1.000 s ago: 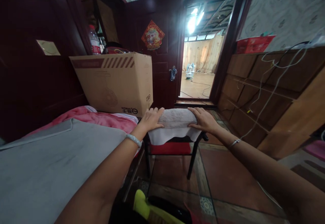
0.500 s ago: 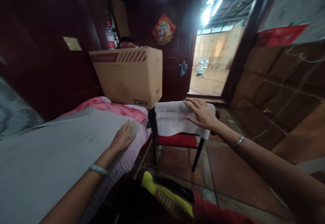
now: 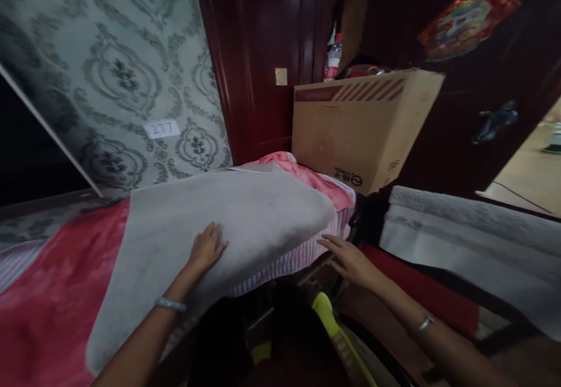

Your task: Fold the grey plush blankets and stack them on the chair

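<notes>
A large grey cloth (image 3: pixel 258 211) lies spread over a low surface covered in pink and striped fabric. My left hand (image 3: pixel 207 249) rests on the cloth, palm down, fingers apart, with a pale bracelet at the wrist. Near the front edge of the surface hovers my right hand (image 3: pixel 348 261), fingers stretched out and holding nothing. Whether its fingertips touch the cloth, I cannot tell. Folded grey-white towels (image 3: pixel 473 241) hang over the back of a chair to the right, apart from my right hand. The chair's red seat (image 3: pixel 421 284) shows below them.
A big cardboard box (image 3: pixel 346 130) stands at the far end of the covered surface, with a bottle (image 3: pixel 333 58) behind it. Past it is a dark red door with a metal handle (image 3: pixel 495 121). A yellow item (image 3: pixel 326 314) is low in front of me.
My view has swung left. My right hand has left the towel on the chair back and moved towards the grey cloth. My left hand stays on the cloth, now farther from its edge.
</notes>
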`<state>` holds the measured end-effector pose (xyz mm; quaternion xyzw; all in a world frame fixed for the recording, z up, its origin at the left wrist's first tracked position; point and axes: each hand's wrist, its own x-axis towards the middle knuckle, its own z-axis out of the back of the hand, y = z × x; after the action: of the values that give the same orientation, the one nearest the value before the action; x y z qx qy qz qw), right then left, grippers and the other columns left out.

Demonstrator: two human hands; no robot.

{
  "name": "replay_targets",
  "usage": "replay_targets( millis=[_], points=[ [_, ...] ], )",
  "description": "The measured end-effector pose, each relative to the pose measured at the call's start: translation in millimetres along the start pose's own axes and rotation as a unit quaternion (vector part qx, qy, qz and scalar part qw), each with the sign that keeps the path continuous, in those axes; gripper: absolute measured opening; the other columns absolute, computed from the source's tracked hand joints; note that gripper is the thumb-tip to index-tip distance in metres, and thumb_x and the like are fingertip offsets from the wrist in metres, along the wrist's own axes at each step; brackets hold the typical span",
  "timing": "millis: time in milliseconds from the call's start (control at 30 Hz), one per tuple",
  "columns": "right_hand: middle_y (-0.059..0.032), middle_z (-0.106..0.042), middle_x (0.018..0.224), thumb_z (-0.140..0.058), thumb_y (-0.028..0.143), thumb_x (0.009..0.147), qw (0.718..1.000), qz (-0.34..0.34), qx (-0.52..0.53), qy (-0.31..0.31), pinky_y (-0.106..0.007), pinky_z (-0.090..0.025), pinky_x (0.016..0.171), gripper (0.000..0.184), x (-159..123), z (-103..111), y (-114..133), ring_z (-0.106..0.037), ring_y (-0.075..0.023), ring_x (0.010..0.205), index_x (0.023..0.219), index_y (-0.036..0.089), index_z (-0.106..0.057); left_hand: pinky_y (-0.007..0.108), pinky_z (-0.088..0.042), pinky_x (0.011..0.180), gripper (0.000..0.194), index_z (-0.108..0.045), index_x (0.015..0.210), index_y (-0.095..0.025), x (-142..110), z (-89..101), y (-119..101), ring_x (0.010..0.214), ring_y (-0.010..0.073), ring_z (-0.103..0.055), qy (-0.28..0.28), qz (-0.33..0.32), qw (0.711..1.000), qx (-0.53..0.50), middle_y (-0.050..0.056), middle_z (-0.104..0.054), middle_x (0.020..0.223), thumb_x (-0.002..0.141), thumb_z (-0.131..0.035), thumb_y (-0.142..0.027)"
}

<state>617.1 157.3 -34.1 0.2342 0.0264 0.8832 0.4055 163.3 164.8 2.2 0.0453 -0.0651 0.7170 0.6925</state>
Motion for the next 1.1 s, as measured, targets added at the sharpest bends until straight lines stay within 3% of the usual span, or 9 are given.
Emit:
replay_targets(
  millis=[133, 233, 367, 500, 600, 700, 900, 1100],
  points=[
    [-0.0159, -0.059, 0.142, -0.057, 0.018, 0.086, 0.998, 0.034, 0.043, 0.003, -0.051, -0.051, 0.107, 0.057, 51.5, -40.8, 14.8, -0.059, -0.029, 0.129, 0.144, 0.022, -0.055, 0.059, -0.032, 0.118, 0.061, -0.042, 0.153, -0.009, -36.7, 2.0, 64.9, 0.151, 0.0346, -0.034, 0.003, 0.101, 0.994, 0.036, 0.025, -0.036, 0.161, 0.099, -0.035, -0.037],
    [-0.0189, -0.06, 0.139, -0.06, 0.022, 0.087, 0.997, 0.052, 0.048, 0.001, -0.053, -0.049, 0.107, 0.053, 91.0, -61.2, 19.3, -0.058, -0.0307, 0.128, 0.14, 0.018, -0.058, 0.058, -0.031, 0.118, 0.06, -0.044, 0.152, -0.012, -59.9, -3.6, 97.1, 0.151, 0.034, -0.033, 0.011, 0.146, 0.988, 0.057, 0.022, -0.036, 0.162, 0.1, -0.032, -0.038],
    [-0.0182, -0.061, 0.138, -0.059, 0.027, 0.091, 0.999, 0.04, 0.029, -0.014, -0.054, -0.048, 0.108, 0.049, 139.6, -81.0, 20.2, -0.058, -0.0304, 0.128, 0.139, 0.019, -0.059, 0.054, -0.026, 0.121, 0.059, -0.043, 0.154, -0.013, -77.3, -8.8, 107.2, 0.153, 0.0329, -0.028, 0.039, 0.145, 0.986, 0.069, 0.02, -0.035, 0.163, 0.101, -0.03, -0.037],
    [-0.0202, -0.059, 0.141, -0.053, 0.034, 0.094, 0.999, 0.007, -0.02, -0.031, -0.054, -0.047, 0.109, 0.047, 172.7, -101.3, 14.6, -0.056, -0.0327, 0.131, 0.137, 0.015, -0.06, 0.057, -0.024, 0.121, 0.059, -0.043, 0.154, -0.014, -81.0, -0.7, 108.8, 0.153, 0.0334, -0.028, 0.047, 0.157, 0.985, 0.057, 0.02, -0.034, 0.164, 0.102, -0.032, -0.039],
    [-0.0181, -0.061, 0.141, -0.048, 0.038, 0.097, 0.997, -0.042, -0.067, -0.027, -0.058, -0.049, 0.104, 0.045, 178.2, -118.4, 4.1, -0.056, -0.0348, 0.13, 0.135, 0.018, -0.063, 0.057, -0.029, 0.119, 0.059, -0.043, 0.152, -0.011, -79.5, 8.6, 129.1, 0.152, 0.0345, -0.031, 0.032, 0.218, 0.974, 0.056, 0.023, -0.035, 0.162, 0.101, -0.034, -0.039],
    [-0.0159, -0.064, 0.137, -0.042, 0.04, 0.098, 0.994, -0.064, -0.086, -0.021, -0.059, -0.05, 0.101, 0.046, 171.6, -132.0, -8.7, -0.059, -0.0347, 0.125, 0.134, 0.022, -0.064, 0.046, -0.039, 0.114, 0.061, -0.043, 0.151, -0.007, -75.4, 14.8, 161.5, 0.145, 0.0336, -0.042, 0.029, 0.274, 0.961, 0.041, 0.023, -0.041, 0.157, 0.098, -0.04, -0.038],
    [-0.0137, -0.07, 0.126, -0.038, 0.042, 0.098, 0.996, -0.058, -0.071, -0.013, -0.052, -0.054, 0.095, 0.046, 175.0, -133.0, -31.2, -0.065, -0.0331, 0.114, 0.126, 0.023, -0.07, 0.04, -0.043, 0.111, 0.056, -0.056, 0.137, -0.004, -52.3, 13.6, 218.9, 0.13, 0.0314, -0.057, -0.04, 0.301, 0.953, -0.018, 0.019, -0.065, 0.135, 0.092, -0.043, -0.034],
    [-0.0165, -0.068, 0.128, -0.047, 0.031, 0.091, 0.988, -0.113, -0.101, -0.029, -0.05, -0.05, 0.101, 0.043, 204.5, -104.3, -67.7, -0.062, -0.0335, 0.117, 0.126, 0.016, -0.068, 0.04, -0.058, 0.082, 0.048, -0.069, 0.114, -0.021, -20.1, 20.2, 255.7, 0.094, 0.0294, -0.071, -0.076, 0.371, 0.924, -0.05, 0.004, -0.076, 0.084, 0.089, -0.035, -0.043]
  ],
)
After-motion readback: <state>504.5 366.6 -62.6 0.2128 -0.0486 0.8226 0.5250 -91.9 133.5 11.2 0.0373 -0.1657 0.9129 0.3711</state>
